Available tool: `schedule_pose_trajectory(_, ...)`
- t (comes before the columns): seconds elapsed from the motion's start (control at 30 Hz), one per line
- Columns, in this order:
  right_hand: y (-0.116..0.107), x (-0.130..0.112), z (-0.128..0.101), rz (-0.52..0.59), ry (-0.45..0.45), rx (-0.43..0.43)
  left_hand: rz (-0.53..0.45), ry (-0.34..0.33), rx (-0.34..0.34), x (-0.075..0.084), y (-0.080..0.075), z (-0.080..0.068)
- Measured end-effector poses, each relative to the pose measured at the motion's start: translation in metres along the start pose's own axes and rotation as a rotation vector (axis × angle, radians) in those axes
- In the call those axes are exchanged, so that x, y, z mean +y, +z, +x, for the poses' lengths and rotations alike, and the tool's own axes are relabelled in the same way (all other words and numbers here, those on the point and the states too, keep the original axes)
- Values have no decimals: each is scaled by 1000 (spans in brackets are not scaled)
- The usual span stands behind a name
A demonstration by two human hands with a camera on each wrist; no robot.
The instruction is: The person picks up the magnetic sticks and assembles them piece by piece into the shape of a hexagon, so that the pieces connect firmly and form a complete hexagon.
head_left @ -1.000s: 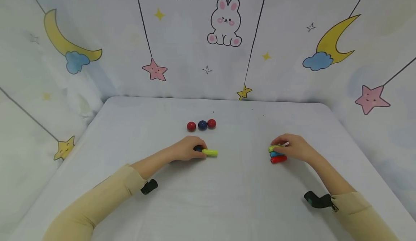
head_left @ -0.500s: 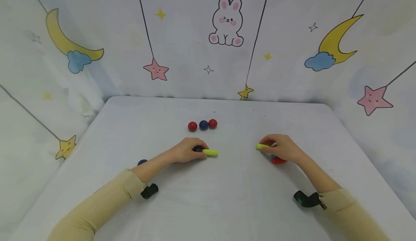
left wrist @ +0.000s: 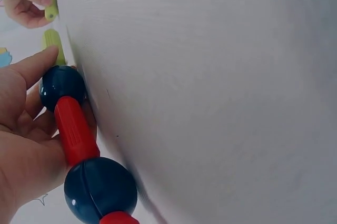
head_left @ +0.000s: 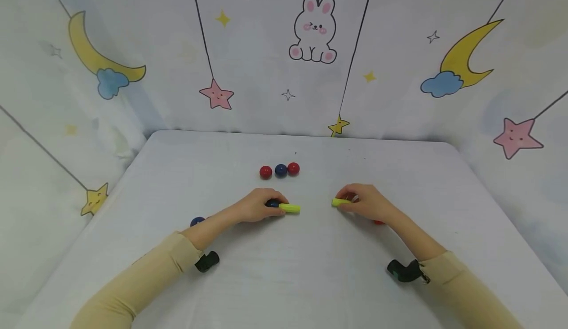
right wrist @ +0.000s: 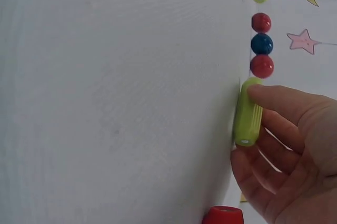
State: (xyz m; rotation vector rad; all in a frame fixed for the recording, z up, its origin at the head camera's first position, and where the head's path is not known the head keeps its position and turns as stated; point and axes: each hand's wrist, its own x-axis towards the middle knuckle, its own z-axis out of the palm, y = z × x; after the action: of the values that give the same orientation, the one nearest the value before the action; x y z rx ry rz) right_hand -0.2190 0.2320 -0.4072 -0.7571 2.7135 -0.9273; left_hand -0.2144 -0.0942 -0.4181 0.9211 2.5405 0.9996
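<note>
Nearest the person, the two beige sleeves [head_left: 137,274] reached over the white tabletop [head_left: 266,289], with a black wrist camera [head_left: 207,261] at the left cuff and another wrist camera [head_left: 404,271] at the right. A blue ball [head_left: 197,220] showed partly behind the left forearm, and a red piece [head_left: 379,222] lay mostly hidden beneath the right one. Beyond these, the left hand [head_left: 255,206] was clamped on a dark blue ball [left wrist: 62,87] and the near end of the lime rod [left wrist: 54,45] joined to it; on the ball's other side a red rod [left wrist: 76,129] ran to a second dark ball [left wrist: 100,190]. Across a gap, the right hand [head_left: 367,203] pinched a loose lime rod [right wrist: 247,113] between thumb and fingers, its tip toward the left hand's rod; whether it touched the tabletop could not be told. Good handling, in judgement, called for a left grip kept close to the joint, so the joined pieces were not levered apart, and a light right pinch that left the rod's leading end bare and level. Farther off, a red ball [head_left: 266,172], a blue one [head_left: 281,170] and another red one [head_left: 293,168] sat in a row before the patterned backdrop [head_left: 253,48].
</note>
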Motion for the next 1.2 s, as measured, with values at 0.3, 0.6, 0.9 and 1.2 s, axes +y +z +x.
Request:
schedule_pose_trajectory(0.3, 3, -15, 28, -41, 7, 52, -8, -13, 15, 3, -2, -1)
schedule_pose_trajectory(0.6, 22, -42, 95, -30, 22, 109, 74, 26, 64, 7, 6, 7)
schedule_pose_trajectory(0.9, 38, -45, 125, -85, 45, 81, 54, 31, 68, 9, 13, 11)
schedule_pose_trajectory(1.2, 37, -46, 115, -20, 101, 50, 15, 46, 81, 10, 13, 9)
